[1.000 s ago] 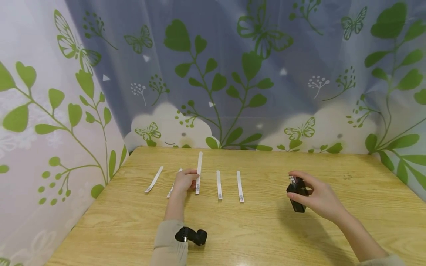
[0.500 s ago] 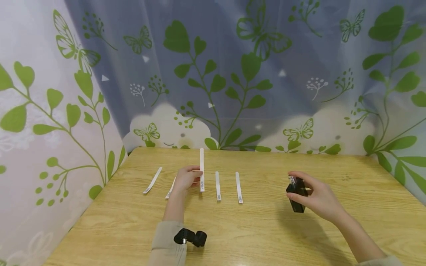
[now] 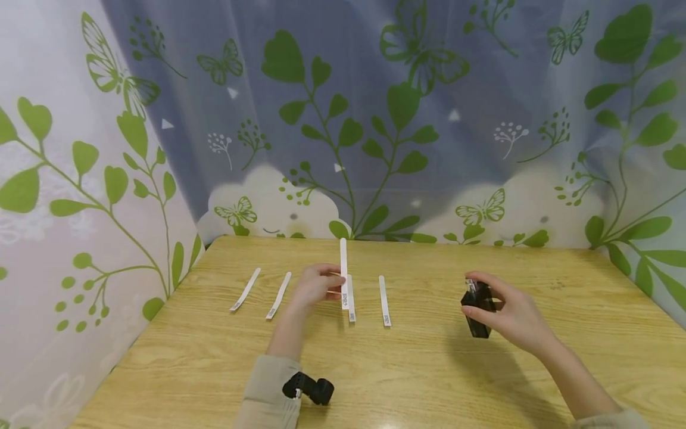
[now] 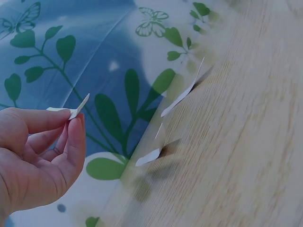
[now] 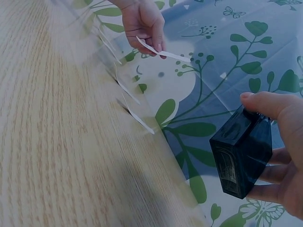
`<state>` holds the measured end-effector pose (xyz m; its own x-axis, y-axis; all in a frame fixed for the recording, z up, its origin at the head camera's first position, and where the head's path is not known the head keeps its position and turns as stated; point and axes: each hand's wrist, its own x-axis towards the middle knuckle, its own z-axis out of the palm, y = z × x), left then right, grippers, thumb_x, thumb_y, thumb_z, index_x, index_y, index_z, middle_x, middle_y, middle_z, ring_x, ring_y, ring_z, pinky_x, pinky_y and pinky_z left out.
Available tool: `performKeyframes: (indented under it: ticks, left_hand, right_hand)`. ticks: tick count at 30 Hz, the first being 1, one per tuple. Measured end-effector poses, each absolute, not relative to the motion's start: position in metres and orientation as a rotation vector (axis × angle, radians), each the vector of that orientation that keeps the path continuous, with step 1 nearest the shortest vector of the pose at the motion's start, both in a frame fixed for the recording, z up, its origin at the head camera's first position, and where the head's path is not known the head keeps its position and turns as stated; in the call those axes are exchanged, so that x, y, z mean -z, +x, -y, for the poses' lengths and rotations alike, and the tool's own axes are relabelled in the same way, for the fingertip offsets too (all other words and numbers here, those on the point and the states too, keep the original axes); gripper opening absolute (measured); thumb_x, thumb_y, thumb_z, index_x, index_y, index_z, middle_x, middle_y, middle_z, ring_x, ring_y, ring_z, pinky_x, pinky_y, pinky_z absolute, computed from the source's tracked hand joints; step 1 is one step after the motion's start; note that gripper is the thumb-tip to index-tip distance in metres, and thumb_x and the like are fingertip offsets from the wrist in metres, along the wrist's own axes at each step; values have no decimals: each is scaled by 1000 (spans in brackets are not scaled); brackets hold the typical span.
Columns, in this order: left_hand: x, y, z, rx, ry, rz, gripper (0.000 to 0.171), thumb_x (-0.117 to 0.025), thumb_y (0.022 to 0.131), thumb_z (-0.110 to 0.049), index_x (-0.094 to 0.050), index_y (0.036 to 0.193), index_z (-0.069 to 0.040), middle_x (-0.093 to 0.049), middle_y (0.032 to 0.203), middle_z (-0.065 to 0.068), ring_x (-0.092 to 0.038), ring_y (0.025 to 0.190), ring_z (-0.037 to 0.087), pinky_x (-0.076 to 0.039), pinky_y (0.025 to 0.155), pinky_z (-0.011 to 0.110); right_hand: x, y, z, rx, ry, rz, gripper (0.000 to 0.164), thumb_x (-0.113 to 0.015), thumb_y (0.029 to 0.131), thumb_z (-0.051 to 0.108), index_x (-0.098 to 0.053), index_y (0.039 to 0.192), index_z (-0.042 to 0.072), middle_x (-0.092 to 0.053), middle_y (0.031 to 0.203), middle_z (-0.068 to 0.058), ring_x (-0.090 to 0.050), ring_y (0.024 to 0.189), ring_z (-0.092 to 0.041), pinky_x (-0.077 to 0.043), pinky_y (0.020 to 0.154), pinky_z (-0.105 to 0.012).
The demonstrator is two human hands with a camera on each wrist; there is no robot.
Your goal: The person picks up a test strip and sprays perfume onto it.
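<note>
My left hand (image 3: 311,289) pinches a white paper test strip (image 3: 343,256) between thumb and fingers, holding it upright above the table. In the left wrist view this strip (image 4: 81,104) shows a bend at the fingertips. My right hand (image 3: 522,319) grips a black glass bottle, like a perfume bottle (image 3: 479,329), thumb on one side and fingers at its clear-and-silver top. Seen from the right wrist, the bottle (image 5: 244,151) tilts in the air. Two strips lie left of my left hand, one strip (image 3: 351,305) is partly overlapped by the held one, and another strip (image 3: 384,301) lies further right.
The wooden table (image 3: 418,369) meets a curtain (image 3: 375,149) printed with leaves and butterflies along its back edge. At the left, a pale patterned cloth (image 3: 80,238) hangs beside the table. A black camera mount (image 3: 308,388) sits on my left sleeve.
My left hand has moved to the right with the paper strip, which now overlaps a strip on the table. The right hand and bottle stay nearly in place.
</note>
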<state>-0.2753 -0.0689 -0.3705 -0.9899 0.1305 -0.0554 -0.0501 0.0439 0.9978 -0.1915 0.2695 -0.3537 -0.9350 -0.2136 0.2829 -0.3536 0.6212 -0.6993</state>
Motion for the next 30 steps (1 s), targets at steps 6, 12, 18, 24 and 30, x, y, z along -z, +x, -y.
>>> performKeyframes:
  ticks: [6,12,18,24,30]
  left_hand:
    - [374,-275,55,-2035,145,-2133,25,-57,85,6,-55,110,12,-56,82,9,-56,71,18,-54,72,38]
    - [373,-273,41,-1957,195,-2122,26,-58,85,5,-56,111,11,-58,79,8,-57,68,17,-55,64,31]
    - [371,-267,31,-1875,257,-2130,28,-59,85,5,-57,113,11,-60,83,11,-57,68,16,-55,63,30]
    - [372,-265,26,-1840,299,-2143,27,-60,85,4,-59,111,11,-60,84,10,-57,69,16,-54,60,28]
    - [372,-264,25,-1815,298,-2149,25,-61,84,5,-61,108,10,-63,83,11,-59,67,16,-53,58,26]
  right_hand:
    - [353,-193,-269,-1197,480,2669,60,-69,84,32,-45,135,13,-48,129,-20,-56,102,-38,-54,65,-33]
    - [351,-193,-268,-1187,478,2671,61,-69,84,34,-45,136,14,-48,129,-20,-58,100,-38,-53,64,-32]
    - [349,-194,-266,-1189,464,2666,61,-69,84,34,-45,136,15,-47,129,-20,-60,94,-39,-53,62,-34]
    - [344,-197,-262,-1148,473,2650,61,-69,83,35,-45,136,15,-47,131,-18,-60,95,-40,-54,63,-36]
    - [340,-199,-255,-1051,511,2620,59,-69,83,33,-47,134,13,-51,127,-15,-56,102,-34,-53,71,-43]
